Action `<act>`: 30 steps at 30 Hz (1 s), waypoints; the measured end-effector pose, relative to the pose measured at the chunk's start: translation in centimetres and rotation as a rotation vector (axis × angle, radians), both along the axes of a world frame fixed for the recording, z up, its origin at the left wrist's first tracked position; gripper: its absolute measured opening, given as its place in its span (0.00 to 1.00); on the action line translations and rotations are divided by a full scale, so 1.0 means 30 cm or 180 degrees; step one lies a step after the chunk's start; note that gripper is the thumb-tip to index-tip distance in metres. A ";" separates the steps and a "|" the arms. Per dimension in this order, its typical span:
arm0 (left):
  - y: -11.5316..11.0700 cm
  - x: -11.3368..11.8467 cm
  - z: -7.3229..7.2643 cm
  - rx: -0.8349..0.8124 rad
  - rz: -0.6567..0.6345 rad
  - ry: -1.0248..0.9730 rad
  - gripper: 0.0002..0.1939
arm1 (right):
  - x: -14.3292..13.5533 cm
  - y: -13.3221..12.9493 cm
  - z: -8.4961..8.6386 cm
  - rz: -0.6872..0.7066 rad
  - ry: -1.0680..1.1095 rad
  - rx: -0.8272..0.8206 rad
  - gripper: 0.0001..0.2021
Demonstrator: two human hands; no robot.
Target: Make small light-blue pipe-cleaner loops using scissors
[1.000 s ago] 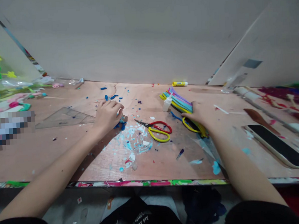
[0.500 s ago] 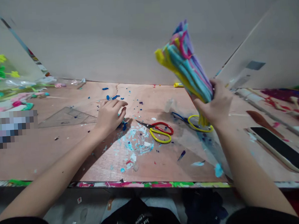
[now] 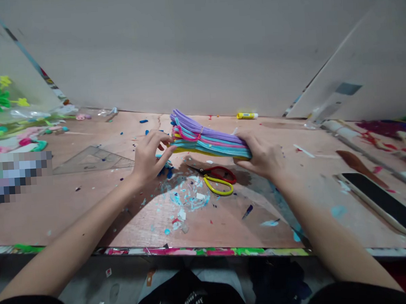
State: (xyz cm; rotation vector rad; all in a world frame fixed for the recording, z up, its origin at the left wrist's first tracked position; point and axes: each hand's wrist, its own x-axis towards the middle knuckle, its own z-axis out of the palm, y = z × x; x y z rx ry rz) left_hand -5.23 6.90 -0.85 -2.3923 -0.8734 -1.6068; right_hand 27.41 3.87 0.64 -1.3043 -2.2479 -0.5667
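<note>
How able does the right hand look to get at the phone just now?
Probably yes, if the right hand lets go of the bundle; nothing tall seems to stand between it and the phone.

2 arms (image 3: 100, 212) stretched forward; left hand (image 3: 150, 154) half-curled, thumb extended; right hand (image 3: 262, 153) gripping.

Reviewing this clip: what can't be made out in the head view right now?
All in the head view:
- Right end of the fuzzy stem bundle: hidden by the right hand.
- Whether the left hand pinches the bundle: fingertips overlap its end.
- Phone: far corner cut off by the right edge.
- Yellow stick: label too small.
- Left-edge item: pixelated.
</note>
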 end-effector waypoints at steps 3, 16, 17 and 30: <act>0.007 -0.003 -0.008 0.0239 0.0199 0.0117 0.06 | 0.001 0.001 -0.007 -0.0052 -0.0029 0.0000 0.27; -0.001 0.000 -0.009 0.0294 0.0533 0.0470 0.02 | 0.001 0.004 -0.016 0.0048 -0.0053 -0.0047 0.24; 0.000 -0.001 -0.008 0.0283 0.0554 0.0484 0.02 | -0.001 0.003 -0.013 0.0045 -0.0051 -0.0064 0.24; 0.022 -0.030 0.007 0.0281 0.0819 0.0218 0.03 | 0.013 0.012 -0.003 -0.0066 0.0100 -0.0297 0.26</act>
